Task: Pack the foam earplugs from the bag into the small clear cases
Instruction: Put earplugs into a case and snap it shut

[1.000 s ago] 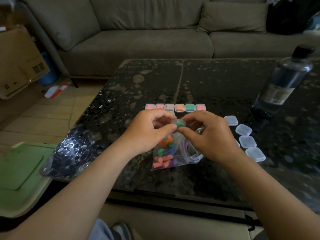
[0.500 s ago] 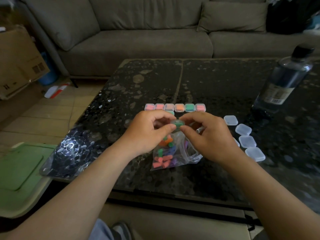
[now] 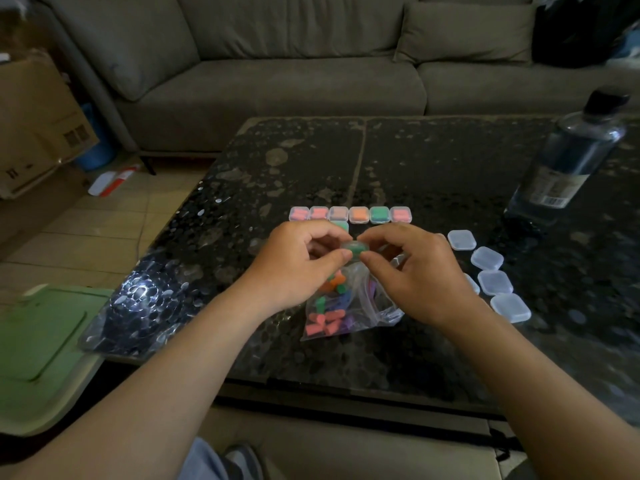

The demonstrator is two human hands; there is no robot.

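1. Done: six filled cases [image 3: 349, 215] stand in a row on the tabletop [image 3: 433, 174], far of the hands. A seventh, a green case [image 3: 342, 226], sits just near of the row.
2. In hand: left hand [image 3: 298, 268] and right hand [image 3: 415, 271] pinch the held case [image 3: 353, 249], with green plugs inside, above the bag [image 3: 377, 306]. Each grip is closed on it, likely snapping the lid.
3. Left: many plugs [image 3: 320, 322] lie in the bag; empty cases [image 3: 495, 282] wait at right.
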